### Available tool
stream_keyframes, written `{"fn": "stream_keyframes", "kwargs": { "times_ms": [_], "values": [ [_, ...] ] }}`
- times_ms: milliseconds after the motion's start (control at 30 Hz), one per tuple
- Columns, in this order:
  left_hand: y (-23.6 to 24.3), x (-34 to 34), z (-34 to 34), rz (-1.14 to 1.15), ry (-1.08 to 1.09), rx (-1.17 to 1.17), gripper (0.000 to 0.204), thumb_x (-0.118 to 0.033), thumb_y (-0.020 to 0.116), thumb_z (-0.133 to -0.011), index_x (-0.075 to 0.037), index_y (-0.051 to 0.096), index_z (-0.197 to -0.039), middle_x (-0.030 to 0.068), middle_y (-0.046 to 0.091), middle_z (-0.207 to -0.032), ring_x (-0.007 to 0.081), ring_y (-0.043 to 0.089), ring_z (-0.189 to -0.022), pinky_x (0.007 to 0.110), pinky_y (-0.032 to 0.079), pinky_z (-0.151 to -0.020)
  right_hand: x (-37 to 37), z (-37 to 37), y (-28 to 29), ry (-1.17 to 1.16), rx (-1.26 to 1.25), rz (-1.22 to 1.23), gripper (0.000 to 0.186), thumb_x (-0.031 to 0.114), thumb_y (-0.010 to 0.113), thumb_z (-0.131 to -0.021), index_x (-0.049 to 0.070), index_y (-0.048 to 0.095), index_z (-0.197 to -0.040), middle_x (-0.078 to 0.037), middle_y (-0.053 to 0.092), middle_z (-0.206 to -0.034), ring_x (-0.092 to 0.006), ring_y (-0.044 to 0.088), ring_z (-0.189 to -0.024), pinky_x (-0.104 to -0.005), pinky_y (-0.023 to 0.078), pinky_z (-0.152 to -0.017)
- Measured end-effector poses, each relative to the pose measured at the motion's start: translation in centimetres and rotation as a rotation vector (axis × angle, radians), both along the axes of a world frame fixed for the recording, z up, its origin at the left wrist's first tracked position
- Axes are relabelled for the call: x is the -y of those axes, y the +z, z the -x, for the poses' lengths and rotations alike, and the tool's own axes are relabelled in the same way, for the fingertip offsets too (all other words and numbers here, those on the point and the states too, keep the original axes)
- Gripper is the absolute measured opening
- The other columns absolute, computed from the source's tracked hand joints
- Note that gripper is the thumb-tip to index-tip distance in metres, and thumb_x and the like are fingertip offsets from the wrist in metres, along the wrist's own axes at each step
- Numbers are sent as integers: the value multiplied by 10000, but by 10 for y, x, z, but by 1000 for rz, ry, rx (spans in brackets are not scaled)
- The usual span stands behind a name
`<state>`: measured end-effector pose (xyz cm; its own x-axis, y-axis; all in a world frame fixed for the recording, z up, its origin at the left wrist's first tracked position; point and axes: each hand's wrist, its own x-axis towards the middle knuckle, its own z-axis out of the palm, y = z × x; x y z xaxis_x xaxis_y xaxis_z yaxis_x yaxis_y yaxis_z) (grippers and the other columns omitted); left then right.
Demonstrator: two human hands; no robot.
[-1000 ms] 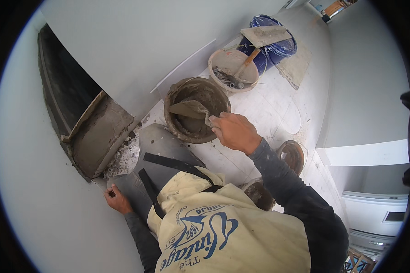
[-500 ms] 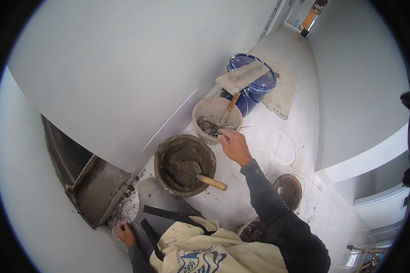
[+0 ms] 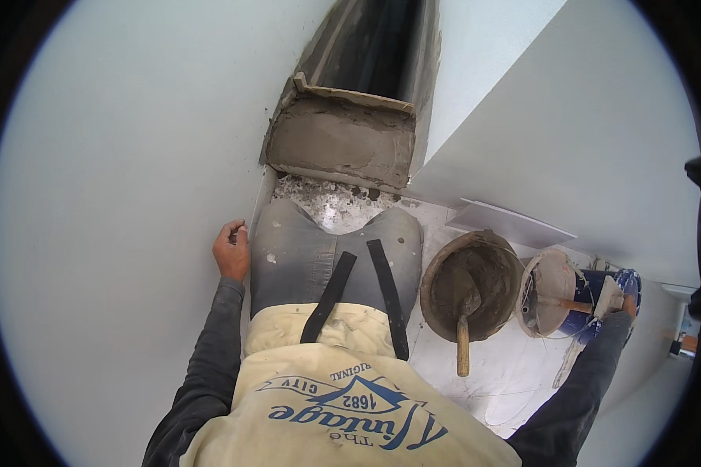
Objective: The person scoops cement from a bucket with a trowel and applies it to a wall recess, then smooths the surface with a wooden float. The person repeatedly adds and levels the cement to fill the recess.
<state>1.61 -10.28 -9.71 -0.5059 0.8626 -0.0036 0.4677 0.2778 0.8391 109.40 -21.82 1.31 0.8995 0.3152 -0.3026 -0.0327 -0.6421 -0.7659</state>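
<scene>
Grey mortar bucket (image 3: 470, 285) keeps its trowel (image 3: 463, 327) now: the right hand (image 3: 625, 305) has left it, reaching past the smaller pail (image 3: 549, 292); its grip I cannot tell. The left hand (image 3: 232, 251), loosely curled and empty, stays against the wall (image 3: 117, 233).

Bright even daylight, sharp, fisheye-bent edges
</scene>
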Motion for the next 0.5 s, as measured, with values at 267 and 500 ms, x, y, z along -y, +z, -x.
{"fn": "stream_keyframes", "kwargs": {
  "times_ms": [267, 500],
  "values": [
    [-2, -15, -44, -84, -29, 127, 161, -92, 650, -918, -9, 710, -1044, 24, 699, -858, 78, 606, -732, 250, 507, -694, 51, 153, 56, -153, 270, 46, 573, 346, 605, -852, -87, 612, -1227, -218, 673, -1108, -373, 680, -934, -471, 536, -820],
    [55, -21, -138, 113, -698, 332, 194, -123, 643, -943, 17, 694, -1067, 24, 686, -864, 78, 595, -736, 238, 498, -691, 153, 460, 143, 43, 75, -349, 471, 254, 574, -957, -67, 558, -1302, -162, 614, -1262, -246, 630, -1099, -342, 498, -935]
  ]
}}
